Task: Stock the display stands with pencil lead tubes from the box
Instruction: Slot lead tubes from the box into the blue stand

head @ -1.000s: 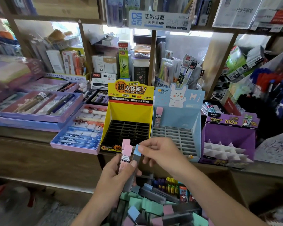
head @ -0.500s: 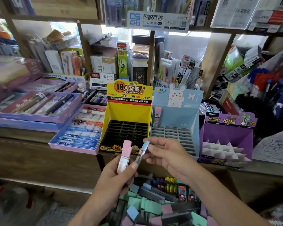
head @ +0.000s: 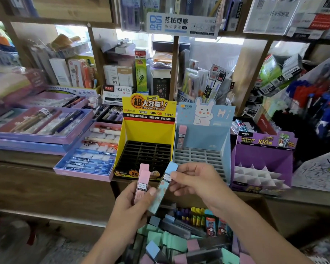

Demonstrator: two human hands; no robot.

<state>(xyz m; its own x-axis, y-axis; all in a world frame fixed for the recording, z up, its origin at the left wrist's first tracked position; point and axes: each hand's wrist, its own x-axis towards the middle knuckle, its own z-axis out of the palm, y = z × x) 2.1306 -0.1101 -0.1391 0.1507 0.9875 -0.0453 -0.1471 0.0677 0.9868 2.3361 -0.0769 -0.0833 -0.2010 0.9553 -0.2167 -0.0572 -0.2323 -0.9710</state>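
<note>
**Stocking barely begun**

A blue-capped tube [head: 165, 184] is pinched by the fingers of the right hand [head: 196, 182] before the stands; pink tubes [head: 141, 184] are gripped in the left hand [head: 130, 208]. One standing tube [head: 181, 137] is seen in the blue stand [head: 204, 138] — the yellow stand [head: 147, 133] and purple stand [head: 263, 159] look unfilled. The box [head: 179, 242] below is cut off.

pink tubes [head: 141, 185]: upright | blue tube [head: 161, 191]: tilted (cap up) | blue stand [head: 204, 138]: single pink tube [head: 181, 136], rear-left
</note>
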